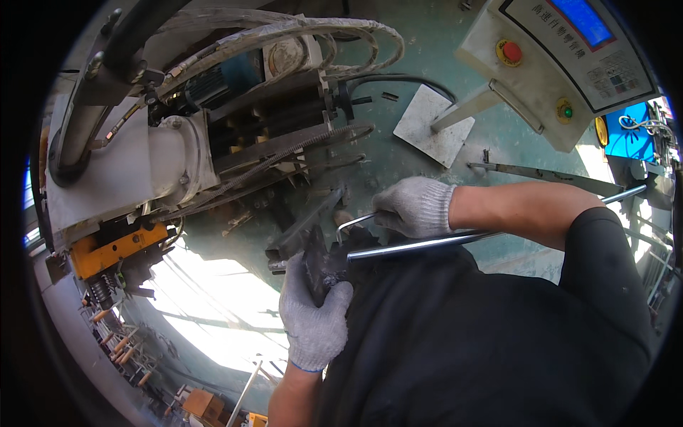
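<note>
Grasping the long arm of a hex key (358, 220), the gloved right hand (416, 206) is clenched, with the key's bent end left of that grip, beside a dark block (324, 265). Farther left, the left hand (316, 320) (gloved too) clasps the block, thumb nearest the body. Just below the right-hand grip, a shiny tube (420, 245) runs rightward from the block.

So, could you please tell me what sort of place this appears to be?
It looks like a metalworking workshop, judging by the large machine at the left, the control panel with its red button, and the bent metal key in the gloved right hand.
</note>
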Tool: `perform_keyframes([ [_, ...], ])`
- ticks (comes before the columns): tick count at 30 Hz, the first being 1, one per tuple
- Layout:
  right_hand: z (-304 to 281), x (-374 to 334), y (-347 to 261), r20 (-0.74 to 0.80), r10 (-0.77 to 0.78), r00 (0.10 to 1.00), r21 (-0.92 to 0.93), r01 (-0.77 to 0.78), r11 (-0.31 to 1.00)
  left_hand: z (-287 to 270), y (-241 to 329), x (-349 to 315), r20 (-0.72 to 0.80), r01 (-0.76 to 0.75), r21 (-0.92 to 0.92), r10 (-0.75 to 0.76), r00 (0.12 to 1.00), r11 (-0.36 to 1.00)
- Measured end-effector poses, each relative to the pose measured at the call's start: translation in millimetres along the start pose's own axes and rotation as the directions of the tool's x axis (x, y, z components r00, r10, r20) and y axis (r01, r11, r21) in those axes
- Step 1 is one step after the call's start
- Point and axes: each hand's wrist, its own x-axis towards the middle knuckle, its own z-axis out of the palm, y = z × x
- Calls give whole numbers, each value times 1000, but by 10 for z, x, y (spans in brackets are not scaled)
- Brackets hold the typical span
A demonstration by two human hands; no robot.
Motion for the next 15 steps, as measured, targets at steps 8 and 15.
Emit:
perform_keyframes([
  [8, -349, -340, -650, 97, 199, 975, -232, -172, 957, 6, 34, 6, -9, -52, 77, 53, 999, 996],
  [15, -344, -454, -864, 9, 167, 986, -304, -156, 940, 10, 39, 26, 20, -69, 36, 68, 997, 997],
])
